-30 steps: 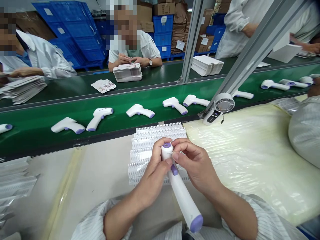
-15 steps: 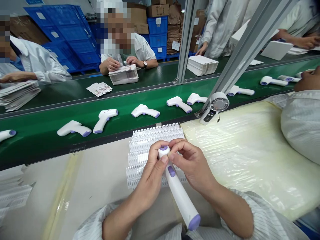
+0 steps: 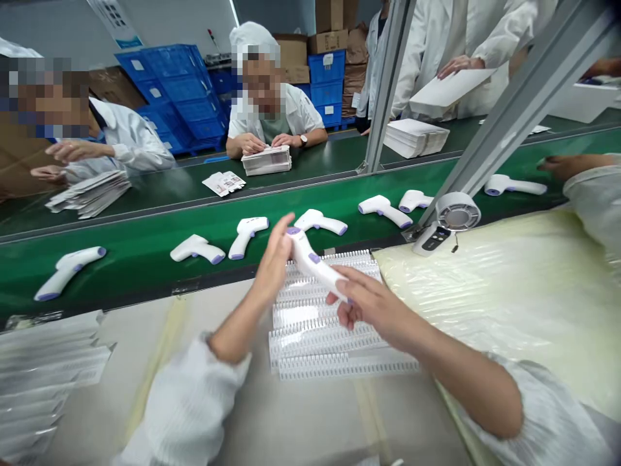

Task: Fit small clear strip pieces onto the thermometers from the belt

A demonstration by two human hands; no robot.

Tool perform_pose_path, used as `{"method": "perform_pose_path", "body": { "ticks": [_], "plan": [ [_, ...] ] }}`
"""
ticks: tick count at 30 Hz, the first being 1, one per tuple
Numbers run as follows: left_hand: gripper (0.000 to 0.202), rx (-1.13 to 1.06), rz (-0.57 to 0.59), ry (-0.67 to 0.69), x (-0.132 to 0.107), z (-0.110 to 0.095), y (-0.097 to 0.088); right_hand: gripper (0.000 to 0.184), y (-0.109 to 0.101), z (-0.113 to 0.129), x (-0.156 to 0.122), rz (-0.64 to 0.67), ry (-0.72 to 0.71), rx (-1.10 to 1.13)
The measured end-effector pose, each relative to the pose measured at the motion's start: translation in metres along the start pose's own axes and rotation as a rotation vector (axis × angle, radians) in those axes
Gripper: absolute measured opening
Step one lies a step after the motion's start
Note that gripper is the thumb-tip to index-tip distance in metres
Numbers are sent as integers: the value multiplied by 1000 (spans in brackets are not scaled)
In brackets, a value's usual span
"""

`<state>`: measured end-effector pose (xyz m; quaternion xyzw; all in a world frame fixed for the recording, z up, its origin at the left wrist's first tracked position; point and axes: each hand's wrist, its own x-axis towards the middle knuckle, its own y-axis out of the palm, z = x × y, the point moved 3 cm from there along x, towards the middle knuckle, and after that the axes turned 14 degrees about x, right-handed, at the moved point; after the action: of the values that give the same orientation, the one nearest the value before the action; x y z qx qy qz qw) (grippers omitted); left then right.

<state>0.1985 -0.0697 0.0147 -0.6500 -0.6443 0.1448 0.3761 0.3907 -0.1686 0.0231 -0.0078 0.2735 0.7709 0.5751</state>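
Observation:
A white infrared thermometer (image 3: 315, 264) with a purple trigger and purple ends is held up between my two hands, over the work surface. My left hand (image 3: 272, 264) is at its head end, fingers fairly straight along the side; the thumb is hidden. The end of the handle is pinched by my right hand (image 3: 371, 299), with its lower fingers curled beneath. Under both hands lie white sheets of small toothed labels (image 3: 310, 336), laid in overlapping rows.
A green conveyor belt (image 3: 140, 268) runs across, carrying several more thermometers (image 3: 198, 249). A handheld fan (image 3: 449, 220) stands by a metal post. Yellowish plastic film (image 3: 509, 285) covers the right side; clear packets (image 3: 53, 375) lie left. Co-workers handle booklets (image 3: 266, 160) and boxes opposite.
Both hands have carried the thermometer forward, up toward the belt. My right hand has shifted from its head to the handle end. The camera view has turned left.

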Motion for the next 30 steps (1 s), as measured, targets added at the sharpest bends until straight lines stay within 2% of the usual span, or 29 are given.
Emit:
{"method": "perform_pose_path", "body": {
  "ticks": [1,2,5,7,10,13,15,17,19,22,24,26,28,30],
  "plan": [
    [52,229,22,-56,21,16,-4,35,-3,6,15,-48,-41,-109],
    [55,323,10,-107,42,32,-9,34,-4,11,33,-85,-82,-226],
    [70,445,31,-208,87,72,-25,34,-6,22,88,-143,-163,-522],
    [72,477,54,-226,100,87,-36,32,-3,24,121,-162,-188,-643],
    [71,515,-26,-232,100,92,-58,33,5,23,157,-173,-232,-845],
    [64,527,-179,-241,85,82,-81,39,12,23,176,-167,-269,-1006],
    [54,310,-265,-266,66,70,-89,45,15,28,177,-157,-294,-1083],
    [44,-29,-287,-317,43,56,-89,52,15,36,166,-147,-333,-1135],
    [38,-267,-262,-362,18,39,-82,51,12,44,141,-138,-379,-1161],
    [36,-432,-229,-329,-15,9,-72,23,6,46,88,-61,-384,-1134],
    [42,-547,-184,-291,-29,-9,-65,13,2,36,49,82,-293,-1065],
    [52,-611,-126,-271,-37,-23,-58,18,-2,19,13,213,-173,-1021],
    [59,-646,-89,-254,-44,-35,-50,22,-6,2,-13,261,-103,-999],
    [59,-679,-62,-230,-50,-45,-42,21,-10,-11,-27,236,-92,-975]
  ]
}}
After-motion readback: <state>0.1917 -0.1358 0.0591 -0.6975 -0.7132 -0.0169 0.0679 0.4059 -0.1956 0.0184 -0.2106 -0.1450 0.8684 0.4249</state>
